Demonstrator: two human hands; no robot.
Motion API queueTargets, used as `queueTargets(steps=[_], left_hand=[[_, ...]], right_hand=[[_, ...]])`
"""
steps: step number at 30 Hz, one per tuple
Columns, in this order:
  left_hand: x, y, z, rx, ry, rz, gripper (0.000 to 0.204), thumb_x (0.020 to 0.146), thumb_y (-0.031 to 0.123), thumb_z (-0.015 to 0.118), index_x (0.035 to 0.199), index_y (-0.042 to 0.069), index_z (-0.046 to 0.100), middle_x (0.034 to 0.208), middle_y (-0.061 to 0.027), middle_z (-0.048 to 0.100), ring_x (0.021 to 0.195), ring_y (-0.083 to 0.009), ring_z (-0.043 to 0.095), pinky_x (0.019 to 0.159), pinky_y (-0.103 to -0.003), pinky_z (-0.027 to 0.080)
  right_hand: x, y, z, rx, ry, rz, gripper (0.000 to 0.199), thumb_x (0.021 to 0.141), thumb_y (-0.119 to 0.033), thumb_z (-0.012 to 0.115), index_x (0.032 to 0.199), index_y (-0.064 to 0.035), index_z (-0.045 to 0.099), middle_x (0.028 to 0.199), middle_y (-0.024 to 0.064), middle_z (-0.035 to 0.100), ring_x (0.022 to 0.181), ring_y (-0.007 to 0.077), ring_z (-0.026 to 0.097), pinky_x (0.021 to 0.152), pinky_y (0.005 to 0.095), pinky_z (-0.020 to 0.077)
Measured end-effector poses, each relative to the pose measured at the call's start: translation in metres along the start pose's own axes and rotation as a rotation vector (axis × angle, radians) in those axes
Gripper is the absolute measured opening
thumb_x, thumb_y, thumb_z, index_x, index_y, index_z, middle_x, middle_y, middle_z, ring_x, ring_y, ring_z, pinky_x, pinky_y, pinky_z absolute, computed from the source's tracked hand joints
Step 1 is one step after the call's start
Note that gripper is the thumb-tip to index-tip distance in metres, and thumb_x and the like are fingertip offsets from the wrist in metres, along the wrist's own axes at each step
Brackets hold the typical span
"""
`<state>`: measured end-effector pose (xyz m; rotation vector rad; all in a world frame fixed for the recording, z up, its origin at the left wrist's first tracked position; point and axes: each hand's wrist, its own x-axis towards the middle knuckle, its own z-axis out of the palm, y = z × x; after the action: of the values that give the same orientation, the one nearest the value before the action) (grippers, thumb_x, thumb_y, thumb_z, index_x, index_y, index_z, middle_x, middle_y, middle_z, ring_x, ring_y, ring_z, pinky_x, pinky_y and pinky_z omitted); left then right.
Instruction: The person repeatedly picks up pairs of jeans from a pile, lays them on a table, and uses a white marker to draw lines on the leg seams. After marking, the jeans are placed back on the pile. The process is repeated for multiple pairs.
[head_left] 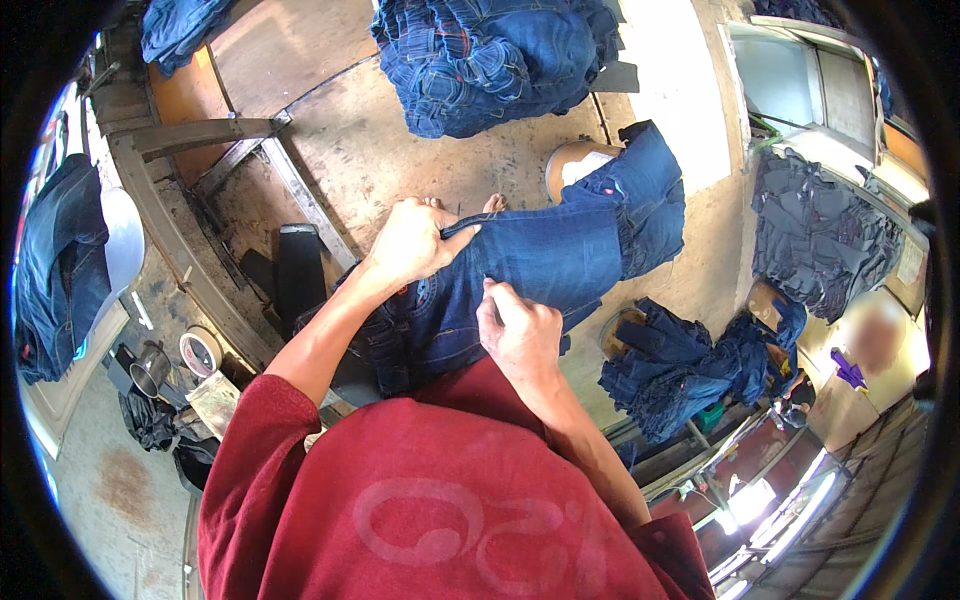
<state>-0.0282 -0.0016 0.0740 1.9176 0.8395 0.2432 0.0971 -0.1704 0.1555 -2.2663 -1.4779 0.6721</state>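
A pair of blue jeans (550, 245) lies across my lap, one end stretching to the right over a round stool. My left hand (415, 243) is closed, its thumb and fingers pinching a folded edge of the denim. Below and to the right of it, my right hand (522, 330) is closed just over the jeans. A small dark tip shows at its fingertips, but I cannot make out what it is.
A big stack of jeans (490, 65) sits ahead. Dark grey garments (820, 230) are heaped at the far right, with more jeans (690, 370) nearer. At left are a wooden frame (205, 135), a tape roll (200, 352), a metal cup (150, 370) and hanging denim (62, 265).
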Motion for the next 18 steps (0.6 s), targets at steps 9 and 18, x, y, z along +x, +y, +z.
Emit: queueTargets(steps=[9,18], left_hand=[[-0.0003,-0.0018,0.0024,0.008,0.042,0.046,0.031,0.091,0.023,0.086,0.074,0.0,0.078,0.06,-0.0226,0.064,0.05,-0.0367,0.066,0.055,-0.044,0.054],[-0.0012,-0.0041,0.0045,-0.013,0.038,0.033,0.027,0.092,0.023,0.085,0.078,0.0,0.08,0.062,-0.0232,0.065,0.052,-0.0363,0.067,0.056,-0.043,0.054]], right_hand=[[0.0065,0.008,0.0083,0.024,0.117,-0.077,0.015,0.092,-0.002,0.076,0.106,-0.0048,0.077,0.073,0.0143,0.073,0.059,0.0285,0.072,0.054,0.0389,0.056],[0.0013,0.0016,0.0003,-0.047,0.021,-0.031,0.013,0.091,-0.001,0.077,0.103,-0.0061,0.077,0.071,0.0128,0.072,0.056,0.0275,0.071,0.052,0.0392,0.0552]])
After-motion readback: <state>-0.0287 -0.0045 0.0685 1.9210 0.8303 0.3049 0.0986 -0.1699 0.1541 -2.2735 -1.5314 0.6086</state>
